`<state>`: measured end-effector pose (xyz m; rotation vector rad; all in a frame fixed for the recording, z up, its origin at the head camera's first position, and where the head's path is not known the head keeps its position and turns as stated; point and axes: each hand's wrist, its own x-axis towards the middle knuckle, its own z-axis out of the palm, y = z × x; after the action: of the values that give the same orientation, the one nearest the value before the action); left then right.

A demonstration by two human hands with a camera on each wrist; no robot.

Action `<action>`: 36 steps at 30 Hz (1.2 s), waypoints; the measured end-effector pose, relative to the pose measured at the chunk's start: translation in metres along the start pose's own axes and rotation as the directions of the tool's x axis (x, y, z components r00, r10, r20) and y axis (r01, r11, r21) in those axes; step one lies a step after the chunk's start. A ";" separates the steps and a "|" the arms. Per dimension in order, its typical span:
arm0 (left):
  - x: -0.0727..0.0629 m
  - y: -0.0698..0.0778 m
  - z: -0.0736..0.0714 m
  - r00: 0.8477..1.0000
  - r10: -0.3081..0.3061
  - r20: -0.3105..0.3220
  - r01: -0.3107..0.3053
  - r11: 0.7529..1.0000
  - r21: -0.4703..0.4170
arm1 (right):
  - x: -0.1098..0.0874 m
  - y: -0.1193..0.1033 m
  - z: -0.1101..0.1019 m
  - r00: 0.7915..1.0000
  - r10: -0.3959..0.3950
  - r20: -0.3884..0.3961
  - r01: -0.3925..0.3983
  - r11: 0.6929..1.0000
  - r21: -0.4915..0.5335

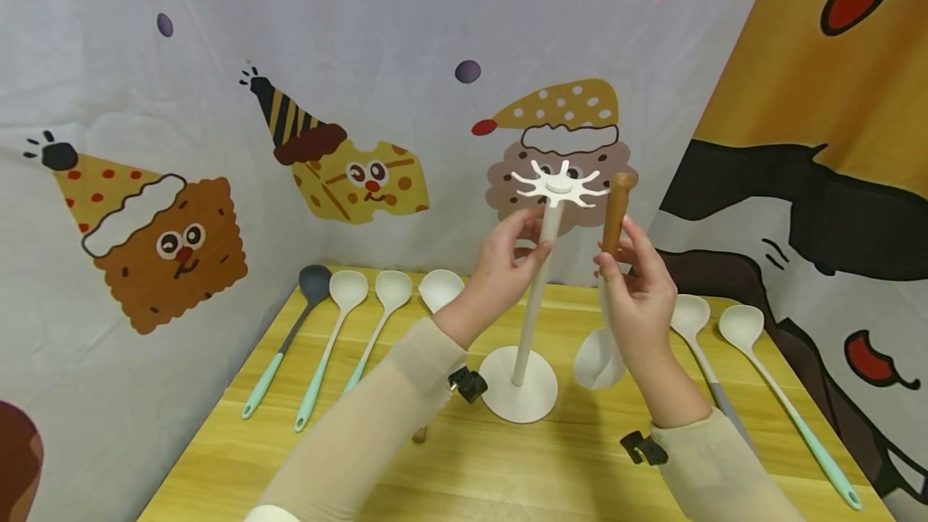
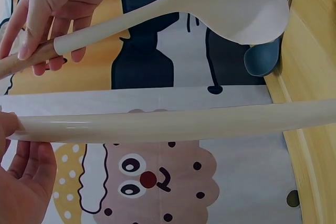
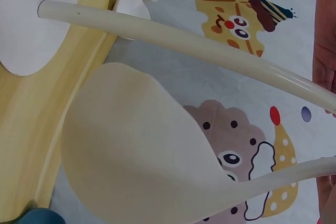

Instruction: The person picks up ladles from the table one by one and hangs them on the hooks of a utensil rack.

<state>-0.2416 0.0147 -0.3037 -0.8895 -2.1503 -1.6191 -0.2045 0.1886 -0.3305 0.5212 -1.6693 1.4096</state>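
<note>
In the head view my left hand (image 1: 500,268) pinches the pole of a white utensil stand (image 1: 532,312) just below its ring of radiating hooks. The round base stands on the table. To the right of the pole, my right hand (image 1: 644,296) grips a white ladle (image 1: 598,359) by its wooden handle, with the handle end up beside the hooks and the bowl hanging down. Pole and ladle are apart in the left wrist view, where the ladle's bowl (image 2: 247,9) shows its side. The right wrist view has the ladle bowl (image 3: 131,145) close up.
On the wooden table's left lie a dark ladle (image 1: 315,284) and white ladles (image 1: 349,288) with mint handles; another white bowl (image 1: 441,288) is partly behind my left arm. At right are a grey-handled ladle (image 1: 690,315) and a mint-handled one (image 1: 742,326). A cartoon-printed cloth (image 1: 406,39) hangs behind.
</note>
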 end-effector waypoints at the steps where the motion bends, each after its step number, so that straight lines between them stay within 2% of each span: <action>1: 0.000 0.000 0.000 1.000 0.002 -0.002 -0.002 1.000 0.001 | 0.000 0.001 0.000 1.000 -0.002 0.000 0.002 1.000 -0.001; 14: -0.001 0.000 0.000 1.000 0.021 -0.010 -0.021 1.000 -0.006 | -0.001 0.001 0.001 1.000 -0.002 0.009 0.003 0.999 -0.035; 25: -0.005 -0.010 0.004 0.992 0.096 -0.077 -0.098 0.995 -0.027 | -0.004 0.004 0.003 1.000 0.004 0.027 -0.002 0.997 -0.083; 33: -0.006 -0.012 0.005 0.990 0.105 -0.098 -0.113 0.991 -0.075 | -0.005 0.005 0.005 1.000 0.002 0.030 0.000 0.998 -0.055; 36: -0.006 -0.011 0.005 0.990 0.100 -0.097 -0.109 0.990 -0.088 | -0.004 0.004 0.007 1.000 -0.008 0.027 0.010 0.997 -0.078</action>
<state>-0.2436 0.0161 -0.3174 -0.9191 -1.9474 -1.6854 -0.2078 0.1819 -0.3362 0.5050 -1.7340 1.3305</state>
